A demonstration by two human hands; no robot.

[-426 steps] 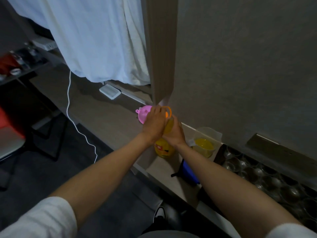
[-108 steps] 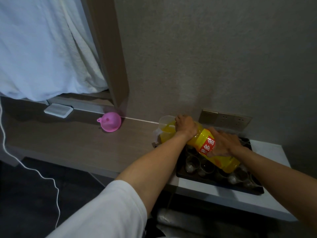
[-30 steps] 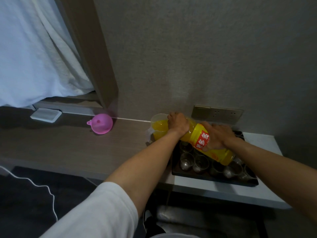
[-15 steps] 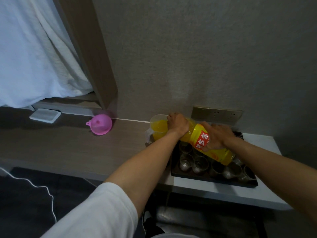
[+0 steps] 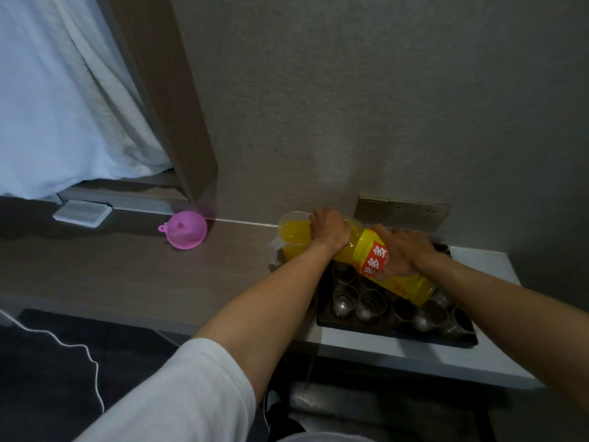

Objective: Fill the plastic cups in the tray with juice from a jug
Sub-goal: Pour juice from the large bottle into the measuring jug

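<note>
A clear plastic jug (image 5: 291, 236) partly full of orange juice stands on the wooden counter by the wall. A yellow juice bottle (image 5: 398, 282) with a red label is tipped on its side, mouth at the jug's rim. My left hand (image 5: 328, 232) grips the bottle's neck end by the jug. My right hand (image 5: 403, 250) holds the bottle's middle over the label. Below the bottle lies a dark tray (image 5: 398, 331) with several clear plastic cups (image 5: 344, 301); those I can see look empty.
A pink funnel (image 5: 187, 229) lies on the wooden counter (image 5: 127, 269) to the left of the jug. A white flat box (image 5: 81, 212) sits further left under a white curtain. A wall socket panel (image 5: 403, 212) is behind the tray. A white cable (image 5: 73, 349) trails over the dark floor.
Over the last second both hands keep the bottle tipped at the jug's rim, hardly moving. Much earlier, both hands held the bottle upright near the funnel.
</note>
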